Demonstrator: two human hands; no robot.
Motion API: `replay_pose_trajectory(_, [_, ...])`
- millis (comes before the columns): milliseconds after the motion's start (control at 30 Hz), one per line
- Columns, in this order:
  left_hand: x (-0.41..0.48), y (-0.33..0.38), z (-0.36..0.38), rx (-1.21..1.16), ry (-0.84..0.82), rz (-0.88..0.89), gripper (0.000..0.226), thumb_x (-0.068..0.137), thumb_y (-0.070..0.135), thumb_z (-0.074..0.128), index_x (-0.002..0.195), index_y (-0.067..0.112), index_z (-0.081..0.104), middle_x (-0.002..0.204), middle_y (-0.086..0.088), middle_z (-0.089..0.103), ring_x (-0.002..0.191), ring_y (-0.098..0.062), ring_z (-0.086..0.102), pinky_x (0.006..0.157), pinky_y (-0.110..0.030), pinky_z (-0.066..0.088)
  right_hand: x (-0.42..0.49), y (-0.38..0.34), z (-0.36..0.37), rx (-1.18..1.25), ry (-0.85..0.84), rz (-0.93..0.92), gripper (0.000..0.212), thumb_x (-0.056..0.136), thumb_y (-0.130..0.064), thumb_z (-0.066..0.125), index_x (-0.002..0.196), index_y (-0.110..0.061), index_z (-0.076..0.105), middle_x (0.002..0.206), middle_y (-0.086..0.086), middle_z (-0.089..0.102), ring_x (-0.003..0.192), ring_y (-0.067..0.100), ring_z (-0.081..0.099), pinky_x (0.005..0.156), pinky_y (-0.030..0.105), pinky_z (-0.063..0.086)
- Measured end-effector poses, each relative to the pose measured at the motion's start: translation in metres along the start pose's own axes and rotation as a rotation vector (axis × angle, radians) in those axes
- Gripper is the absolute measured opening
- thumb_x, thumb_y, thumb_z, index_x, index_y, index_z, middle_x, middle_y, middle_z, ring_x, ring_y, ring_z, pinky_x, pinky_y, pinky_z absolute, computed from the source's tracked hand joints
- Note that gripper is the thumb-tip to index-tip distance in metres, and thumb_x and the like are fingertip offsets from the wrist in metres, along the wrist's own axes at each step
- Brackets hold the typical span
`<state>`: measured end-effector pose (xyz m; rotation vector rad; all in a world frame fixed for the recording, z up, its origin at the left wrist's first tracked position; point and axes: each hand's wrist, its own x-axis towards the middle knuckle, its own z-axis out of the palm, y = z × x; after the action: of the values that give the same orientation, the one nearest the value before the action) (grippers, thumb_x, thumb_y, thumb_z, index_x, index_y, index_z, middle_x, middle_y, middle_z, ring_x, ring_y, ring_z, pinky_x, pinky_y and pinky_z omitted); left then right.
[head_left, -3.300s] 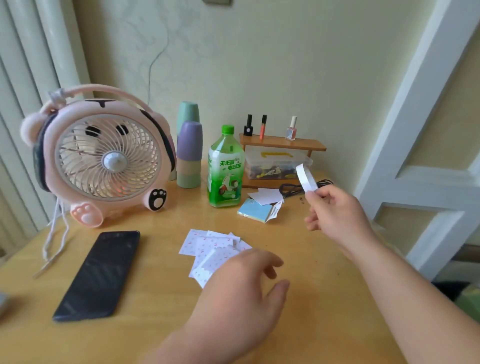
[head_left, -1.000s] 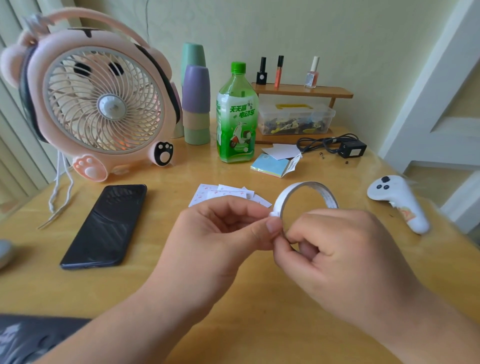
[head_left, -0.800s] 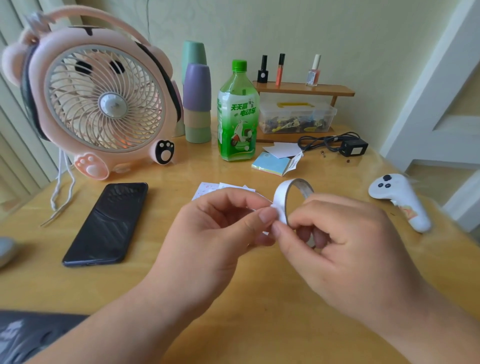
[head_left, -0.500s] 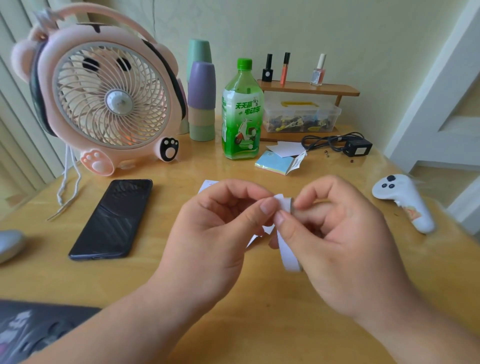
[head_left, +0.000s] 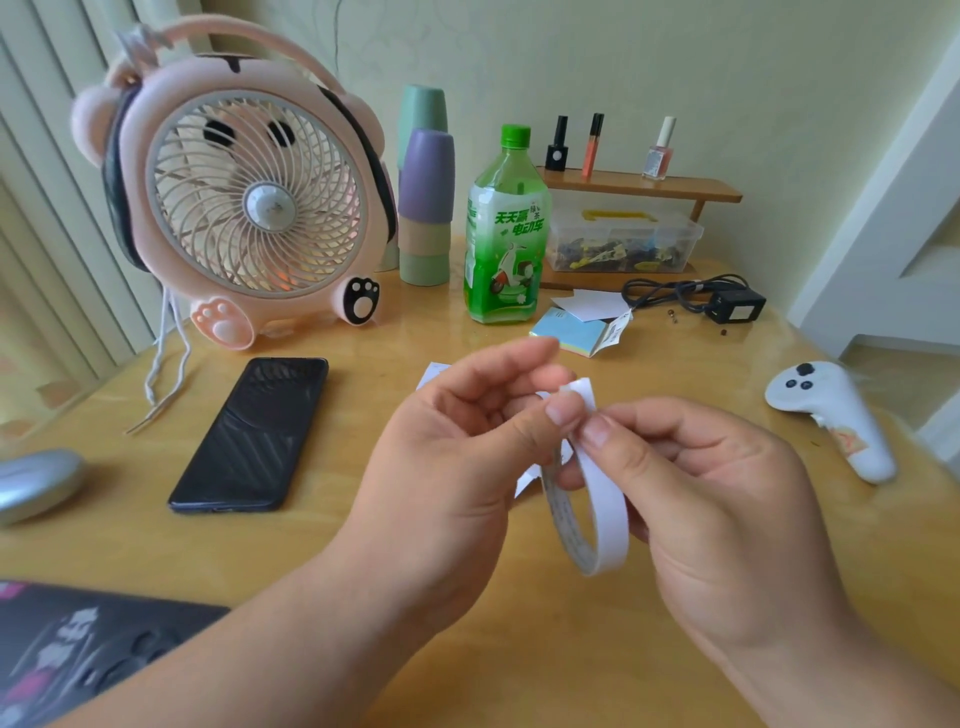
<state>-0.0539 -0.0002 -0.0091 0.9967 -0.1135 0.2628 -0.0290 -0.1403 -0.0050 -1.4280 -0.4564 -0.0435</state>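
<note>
Both hands are up over the middle of the desk (head_left: 311, 561), a little toward its near edge, and the strip (head_left: 605, 514) hangs between them, clear of the wood. The left hand (head_left: 447, 467) pinches it near the top between thumb and fingertip, with the other fingers loosely curled. The right hand (head_left: 717, 519) clamps thumb against finger on the same spot from the other side, so the two thumbnails nearly touch. The strip is a narrow white band, thin and bendy like paper. It is smooth and faintly glossy outside, with fine pale print on its inner face. It curls into a long drooping loop whose long axis runs from the pinch down toward the near edge, leaning slightly right at the bottom. A short squared end pokes up above the thumbs, pointing toward the far edge. Toward the far left corner stands a pink plastic fan (head_left: 254, 202) with a round, ribbed grille, and a flat black phone (head_left: 249, 436) lies in front of it. A green bottle (head_left: 506, 234) stands near the middle of the far edge. A white moulded controller (head_left: 831, 415) lies by the right edge.
</note>
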Motion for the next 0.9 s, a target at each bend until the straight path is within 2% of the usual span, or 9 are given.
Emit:
replay_pose_trajectory(67, [0.0005, -0.0009, -0.0008, -0.017, 0.0, -0.042, 0.039, 0.074, -0.001, 0.073, 0.113, 0.008, 0.074, 0.091, -0.008, 0.07, 0.06, -0.018, 0.06, 0.06, -0.026, 0.053, -0.0005, 0.0006, 0.0001, -0.013, -0.015, -0.012, 0.007, 0.081, -0.023, 0.076, 0.082, -0.017, 0.079, 0.074, 0.01, 0.077, 0.068, 0.02, 0.075, 0.062, 0.02, 0.054])
replay_pose_trajectory(167, [0.0001, -0.0022, -0.0007, 0.02, 0.0, -0.083, 0.029, 0.076, 0.006, 0.074, 0.104, 0.012, 0.08, 0.088, -0.011, 0.069, 0.065, -0.017, 0.06, 0.065, -0.027, 0.053, -0.0004, 0.0005, 0.0002, -0.024, -0.003, -0.026, 0.008, 0.081, -0.023, 0.075, 0.081, -0.015, 0.079, 0.073, 0.009, 0.077, 0.069, 0.02, 0.075, 0.063, 0.02, 0.055])
replay_pose_trajectory(300, [-0.0002, -0.0022, 0.0003, 0.001, 0.002, -0.09, 0.017, 0.077, 0.01, 0.073, 0.093, 0.01, 0.081, 0.081, -0.009, 0.07, 0.063, -0.015, 0.061, 0.064, -0.025, 0.053, -0.0002, 0.0032, 0.0009, -0.045, -0.006, -0.037, 0.009, 0.083, -0.024, 0.075, 0.083, -0.016, 0.079, 0.074, 0.008, 0.077, 0.071, 0.022, 0.076, 0.066, 0.025, 0.057])
replay_pose_trajectory(500, [0.0019, -0.0052, -0.0023, 0.002, 0.011, -0.124, 0.022, 0.077, 0.015, 0.076, 0.097, 0.006, 0.08, 0.095, -0.014, 0.069, 0.088, -0.028, 0.057, 0.071, -0.026, 0.053, 0.0002, 0.0031, 0.0024, -0.079, 0.009, -0.09, 0.01, 0.085, -0.023, 0.073, 0.083, -0.013, 0.078, 0.075, 0.005, 0.077, 0.072, 0.021, 0.076, 0.069, 0.026, 0.059])
replay_pose_trajectory(567, [0.0017, -0.0061, -0.003, 0.021, 0.005, -0.095, 0.018, 0.079, 0.015, 0.075, 0.092, 0.003, 0.079, 0.085, -0.015, 0.067, 0.08, -0.025, 0.059, 0.071, -0.027, 0.053, 0.0006, 0.0021, 0.0033, -0.073, 0.011, -0.087, 0.01, 0.084, -0.021, 0.072, 0.083, -0.012, 0.078, 0.075, 0.006, 0.077, 0.073, 0.022, 0.076, 0.07, 0.025, 0.058])
replay_pose_trajectory(633, [0.0013, -0.0063, -0.0036, 0.037, 0.017, -0.059, 0.013, 0.078, 0.014, 0.074, 0.088, 0.006, 0.079, 0.073, -0.008, 0.066, 0.068, -0.017, 0.058, 0.066, -0.025, 0.052, 0.001, 0.0007, 0.0044, -0.049, 0.004, -0.048, 0.011, 0.084, -0.02, 0.074, 0.082, -0.01, 0.077, 0.075, 0.008, 0.077, 0.072, 0.023, 0.076, 0.068, 0.024, 0.058])
replay_pose_trajectory(700, [0.0008, -0.0069, -0.004, 0.071, 0.026, -0.024, 0.011, 0.078, 0.014, 0.075, 0.086, 0.01, 0.08, 0.073, -0.006, 0.067, 0.064, -0.014, 0.058, 0.065, -0.024, 0.051, 0.0013, -0.0004, 0.0048, -0.018, -0.009, 0.011, 0.013, 0.085, -0.022, 0.078, 0.081, -0.01, 0.078, 0.075, 0.01, 0.077, 0.072, 0.024, 0.075, 0.066, 0.023, 0.056])
replay_pose_trajectory(800, [0.0, -0.0082, -0.0032, 0.096, 0.033, 0.001, 0.01, 0.077, 0.015, 0.076, 0.085, 0.012, 0.081, 0.077, -0.007, 0.07, 0.064, -0.013, 0.059, 0.062, -0.022, 0.051, 0.0016, -0.0018, 0.0039, 0.021, -0.017, 0.089, 0.014, 0.08, -0.025, 0.074, 0.081, -0.012, 0.079, 0.074, 0.011, 0.076, 0.067, 0.021, 0.074, 0.061, 0.019, 0.053])
replay_pose_trajectory(900, [-0.0003, -0.0091, -0.0035, 0.139, 0.057, 0.019, 0.009, 0.075, 0.017, 0.077, 0.083, 0.015, 0.081, 0.078, -0.008, 0.071, 0.066, -0.014, 0.059, 0.062, -0.023, 0.05, 0.0014, -0.0033, 0.0048, 0.085, -0.028, 0.149, 0.016, 0.077, -0.02, 0.081, 0.078, -0.004, 0.078, 0.072, 0.016, 0.075, 0.058, 0.016, 0.069, 0.052, 0.016, 0.048])
